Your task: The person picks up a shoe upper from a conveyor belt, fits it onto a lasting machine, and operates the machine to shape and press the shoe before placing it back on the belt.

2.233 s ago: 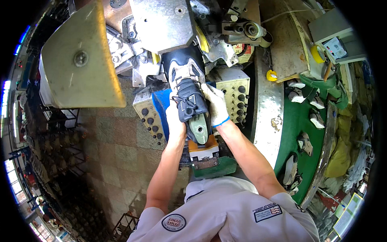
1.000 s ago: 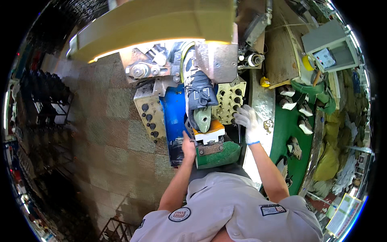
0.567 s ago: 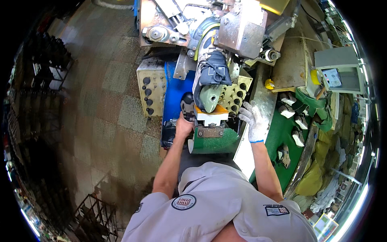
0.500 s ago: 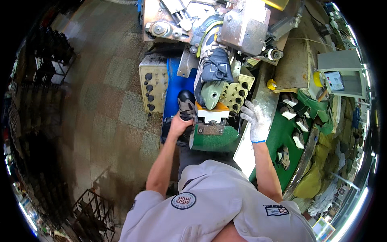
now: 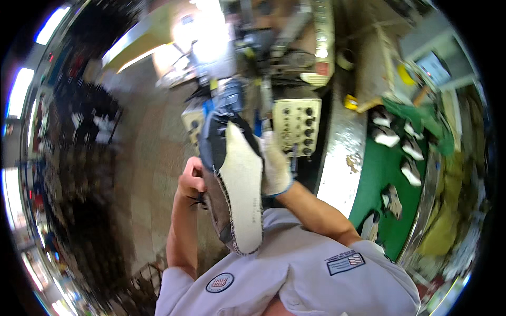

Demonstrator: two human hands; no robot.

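Note:
Close in front of my chest, a shoe upper [image 5: 241, 195] is held bottom-side toward me, with a white insole board stitched along its edge and dark grey and brown sides. My bare left hand [image 5: 191, 179] grips its left side, fingers curled beside the dark laces. On the other side, my right hand [image 5: 275, 167], in a white knit glove with a blue cuff, is pressed against the shoe; its fingertips are partly hidden behind it. Beyond the toe stands a machine [image 5: 247, 52], blurred and brightly lit.
A beige control panel [image 5: 297, 128] with black knobs sits right of the shoe. Farther right, several shoe uppers [image 5: 411, 171] lie on a green surface [image 5: 348, 210] beside a metal ledge [image 5: 341, 158]. Dark racks [image 5: 79, 174] line the left. A yellow tape roll [image 5: 406, 75] hangs near a grey box.
The shoe upper in my left hand came up from beside the machine and turned bottom toward me. My right hand, open and apart before, moved left onto it. The view swung.

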